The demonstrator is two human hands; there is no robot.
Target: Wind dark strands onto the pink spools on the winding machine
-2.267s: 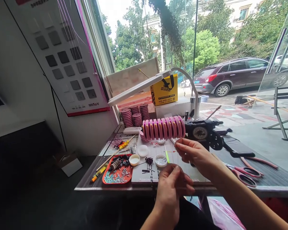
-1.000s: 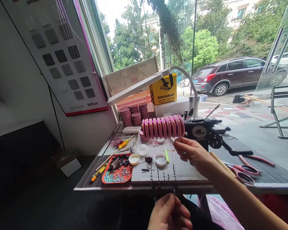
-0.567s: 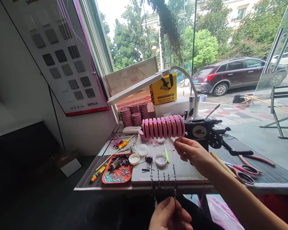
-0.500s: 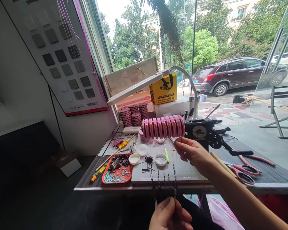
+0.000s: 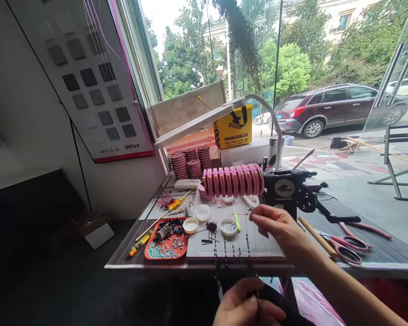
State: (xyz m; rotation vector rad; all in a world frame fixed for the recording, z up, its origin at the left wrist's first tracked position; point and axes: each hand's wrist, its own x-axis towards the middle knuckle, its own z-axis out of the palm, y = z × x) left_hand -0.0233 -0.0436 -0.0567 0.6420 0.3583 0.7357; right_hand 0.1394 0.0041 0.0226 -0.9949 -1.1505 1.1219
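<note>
We sit at a table against a wide window, a parked car on the street outside at 2 o'clock, a poster of grey squares on the wall at 10 o'clock. A white lamp arches over the bench. Under it stands a row of pink spools, with more spools stacked behind at 11 o'clock, and a black winder just to the right.

The white board lies at the table's near edge. Several lines already run down it with dark beads strung near the edge – that part looks done. The right half of the board is still bare, so we judge the work roughly midway.

Our right hand hovers over the board, fingers loosely curled, pinching nothing we can make out. Our left hand is low at 6 o'clock, below the table edge, fingers closed – seemingly on the line ends, though the thread is too fine to be sure.

Smaller bits: red scissors at 3 o'clock, a red tray of beads at 8 o'clock, a small dish and a green tool beside it.
</note>
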